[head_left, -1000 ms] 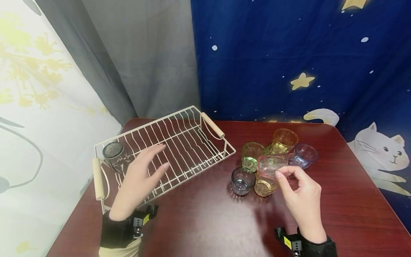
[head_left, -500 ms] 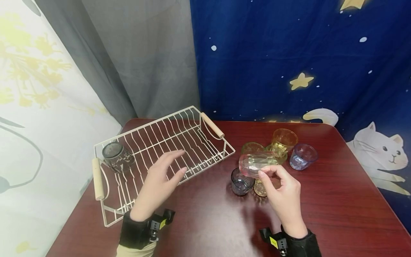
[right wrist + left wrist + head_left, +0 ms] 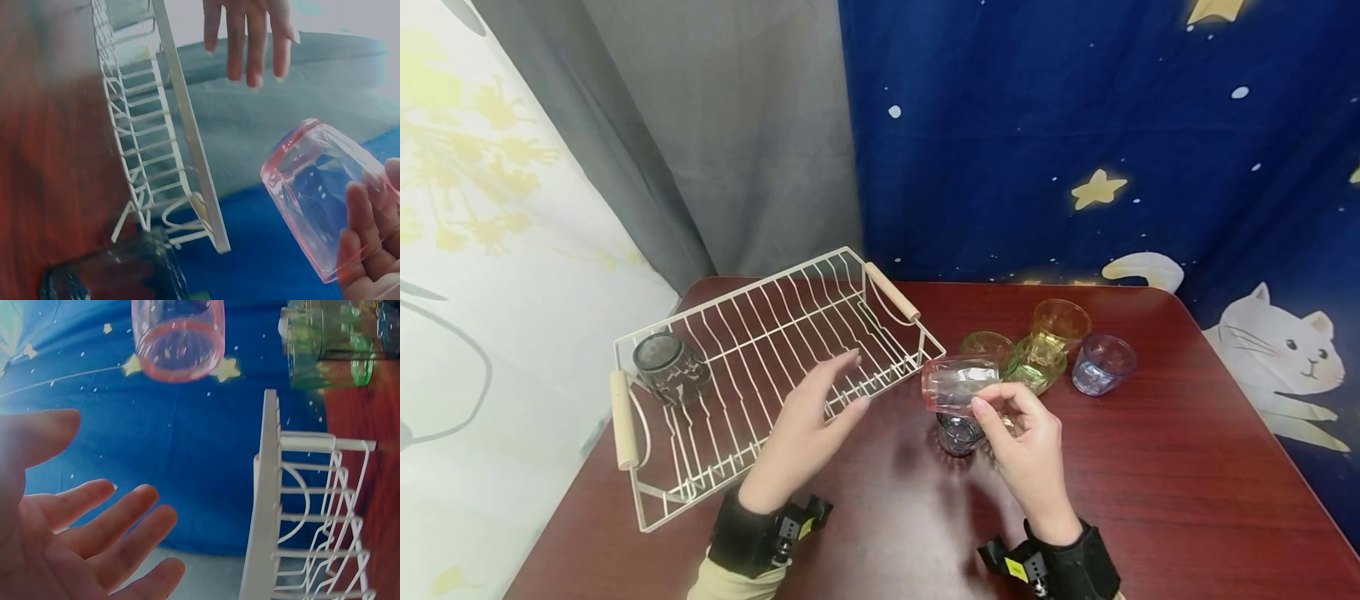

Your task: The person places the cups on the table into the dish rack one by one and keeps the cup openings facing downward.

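Observation:
My right hand (image 3: 1026,446) pinches a clear pink glass (image 3: 957,385) by its side, lying sideways in the air with its base end toward the hand's left or right hard to tell. The same pink glass (image 3: 325,194) shows close up in the right wrist view. My left hand (image 3: 805,433) hangs over the near edge of the white wire dish rack (image 3: 805,321), fingers spread and holding nothing. In the left wrist view the pink glass (image 3: 181,350) is apart from the left fingers (image 3: 125,525). A dark grey glass (image 3: 670,367) rests tilted at the rack's left end.
Right of the rack stand a dark glass (image 3: 957,433), a green glass (image 3: 1037,375), a yellow glass (image 3: 1062,325) and a blue-purple glass (image 3: 1103,365). Another greenish glass (image 3: 987,343) is partly behind the pink one. Wooden handles (image 3: 623,421) rise at the rack's ends.
My right hand has carried the pink glass leftward, away from the blue-purple glass. The left hand has moved right, from over the rack toward the pink glass, staying unfilled.

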A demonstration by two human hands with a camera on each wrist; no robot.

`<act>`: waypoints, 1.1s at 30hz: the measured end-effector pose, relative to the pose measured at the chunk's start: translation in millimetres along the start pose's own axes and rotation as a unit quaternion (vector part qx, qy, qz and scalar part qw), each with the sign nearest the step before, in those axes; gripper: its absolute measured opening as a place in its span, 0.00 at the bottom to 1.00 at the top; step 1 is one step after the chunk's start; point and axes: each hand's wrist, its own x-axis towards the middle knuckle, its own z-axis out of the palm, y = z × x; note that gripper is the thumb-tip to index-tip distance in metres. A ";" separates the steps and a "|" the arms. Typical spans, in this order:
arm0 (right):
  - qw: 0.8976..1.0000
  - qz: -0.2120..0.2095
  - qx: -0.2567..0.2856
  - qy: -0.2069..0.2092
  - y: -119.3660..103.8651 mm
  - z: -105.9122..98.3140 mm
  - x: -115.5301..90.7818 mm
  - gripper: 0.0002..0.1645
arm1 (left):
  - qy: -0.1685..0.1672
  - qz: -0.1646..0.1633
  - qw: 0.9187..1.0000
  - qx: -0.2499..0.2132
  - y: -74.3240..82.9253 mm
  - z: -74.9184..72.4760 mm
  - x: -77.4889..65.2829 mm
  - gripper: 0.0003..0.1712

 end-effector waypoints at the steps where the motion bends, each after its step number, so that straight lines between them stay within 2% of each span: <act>1: 1.000 0.002 0.013 -0.002 0.4 2.2 -0.4 0.03 | -0.003 -0.001 1.000 -0.004 0.7 1.8 0.6 0.32; 6: 0.998 0.014 0.063 -0.010 3.2 11.9 -1.5 0.03 | -0.024 0.006 0.999 -0.022 3.1 12.9 4.3 0.36; 11: 0.995 0.025 0.090 -0.026 4.1 17.0 -2.1 0.05 | -0.048 0.007 0.998 -0.042 3.9 21.3 6.6 0.40; 20: 0.993 0.030 0.104 -0.053 5.9 20.1 -3.6 0.05 | -0.089 -0.007 0.992 -0.085 3.5 28.3 11.0 0.37; 25: 0.992 0.036 0.110 -0.057 5.4 21.4 -6.0 0.10 | -0.097 -0.003 0.990 -0.103 2.5 35.6 11.1 0.36; 33: 0.991 0.035 0.104 -0.076 6.4 21.8 -6.5 0.08 | -0.083 -0.014 0.992 -0.099 5.8 41.3 11.1 0.33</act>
